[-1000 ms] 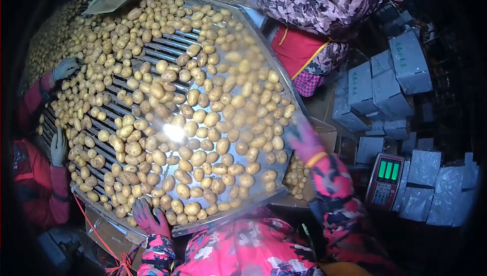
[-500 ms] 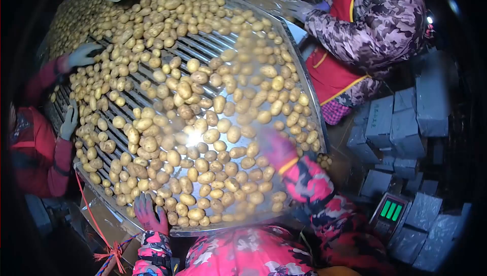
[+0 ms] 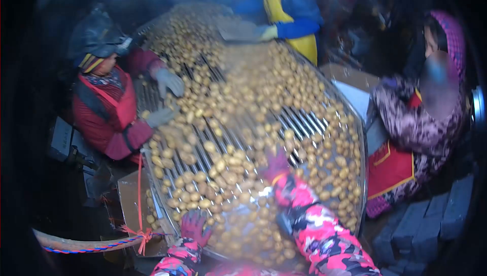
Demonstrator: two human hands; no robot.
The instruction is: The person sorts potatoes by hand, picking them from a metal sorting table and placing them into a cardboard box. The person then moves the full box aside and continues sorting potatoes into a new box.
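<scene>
Many potatoes lie over a slatted metal sorting table. My left hand, in a pinkish glove, rests at the near left edge of the table beside the potatoes, its fingers spread and nothing seen in it. Farther forward, near the middle of the table, my right hand is stretched out over the potatoes with its fingers apart. The view is somewhat blurred, and contact between the right hand and single potatoes is hard to make out.
A person in red works at the left edge with gloved hands on the potatoes. Another in blue and yellow holds a scoop at the far end. A person in camouflage is at the right, above grey boxes. Cardboard stands lower left.
The head view has tilted up and shifted, showing more of the co-workers. My right hand has reached farther forward over the table. My left hand stays at the near edge.
</scene>
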